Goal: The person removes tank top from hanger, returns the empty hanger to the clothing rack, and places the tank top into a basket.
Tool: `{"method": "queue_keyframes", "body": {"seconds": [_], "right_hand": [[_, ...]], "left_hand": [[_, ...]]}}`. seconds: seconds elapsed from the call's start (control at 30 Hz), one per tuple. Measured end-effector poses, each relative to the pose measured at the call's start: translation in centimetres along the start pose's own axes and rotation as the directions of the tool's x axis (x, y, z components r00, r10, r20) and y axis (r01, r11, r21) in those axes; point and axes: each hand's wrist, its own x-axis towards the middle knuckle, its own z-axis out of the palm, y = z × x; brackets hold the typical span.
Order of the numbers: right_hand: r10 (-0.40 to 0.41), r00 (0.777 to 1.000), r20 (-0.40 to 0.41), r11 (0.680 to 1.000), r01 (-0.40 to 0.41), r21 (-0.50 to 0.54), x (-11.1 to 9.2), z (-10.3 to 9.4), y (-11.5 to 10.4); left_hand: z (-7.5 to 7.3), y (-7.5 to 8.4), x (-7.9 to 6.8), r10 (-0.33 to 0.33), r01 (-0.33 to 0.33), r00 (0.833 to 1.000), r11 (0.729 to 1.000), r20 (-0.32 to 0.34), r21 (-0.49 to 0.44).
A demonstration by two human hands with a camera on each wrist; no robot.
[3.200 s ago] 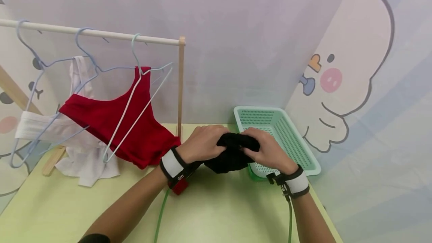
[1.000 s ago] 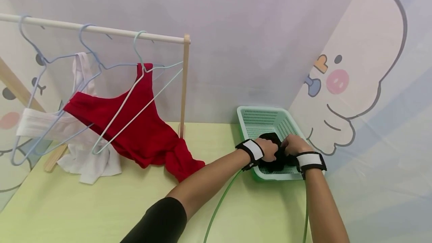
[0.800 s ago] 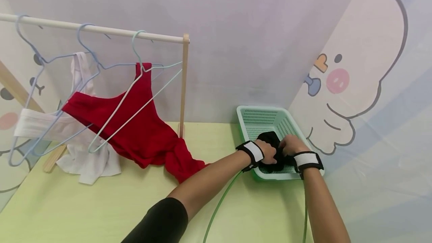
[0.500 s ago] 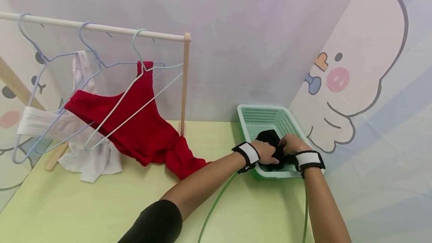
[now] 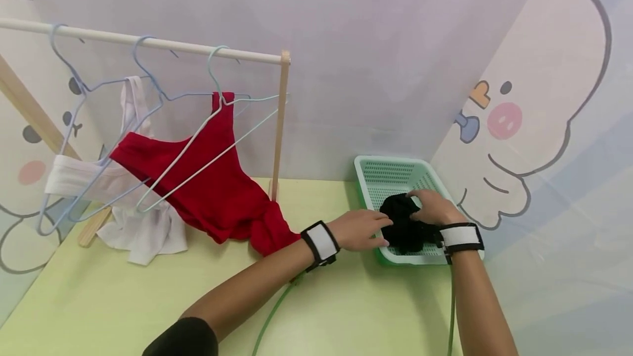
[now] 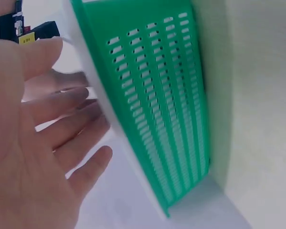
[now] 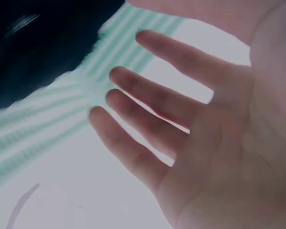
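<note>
Left hand (image 5: 357, 229): comes in from the left, fingers extended, a little apart, tips at the left rim of the basket (image 5: 420, 260); grasping nothing. Black sleeve (image 5: 183, 339) at bottom edge. Right hand (image 5: 434, 207): over basket's right side; right wrist view has four fingers straight and separated, nothing held.

Black cloth (image 5: 403, 227): inside basket, front half, between the hands. Crumpled heap, somewhat longer front to back than across, roughly in line with basket; no distinct end, so which way it faces cannot be told. Basket sits upright, long axis running away from the person, far end angled slightly left. Mint inside; outer wall darker green, slotted.

Table (image 5: 346, 312): pale yellow-green, basket at its right side. Left, beyond: rack post (image 5: 279, 131), wooden; white rail (image 5: 188, 45) across. Red garment (image 5: 207, 180) hangs askew, lower end on table. White garment (image 5: 148, 229) behind it, also trailing onto table. Backdrop (image 5: 321, 114): pale, cartoon bird (image 5: 544, 70) at right.

Hard to make out: right thumb against cloth, contact uncertain; same for left fingertips and rim. Rack's left end cut off. Right wrist view blurred, cloth only a dark corner.
</note>
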Motion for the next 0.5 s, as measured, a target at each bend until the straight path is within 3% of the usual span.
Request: {"method": "queue_keyframes", "body": {"seconds": [0.1,0.2,0.4,0.5], "right_hand": [[-0.071,0.994,-0.080,0.997,0.073,0.027,0.5,-0.4,-2.3],[-0.135,0.981,-0.137,0.987,0.145,0.073,1.2,-0.7,-4.7],[-0.274,0.934,-0.229,0.940,0.310,0.141,3.2,-0.8,-9.7],[-0.316,0.914,-0.255,0.914,0.365,0.177,4.5,-0.4,-12.0]], "left_hand": [[-0.6,-0.8,-2.7,0.015,-0.014,0.996,1.000,-0.085,0.007],[-0.9,-1.8,-5.5,0.026,-0.029,0.981,1.000,-0.193,-0.012],[-2.2,-3.0,-11.4,-0.021,-0.004,0.930,0.998,-0.368,-0.068],[-3.2,-3.4,-14.2,-0.044,0.006,0.892,0.996,-0.449,-0.084]]}}
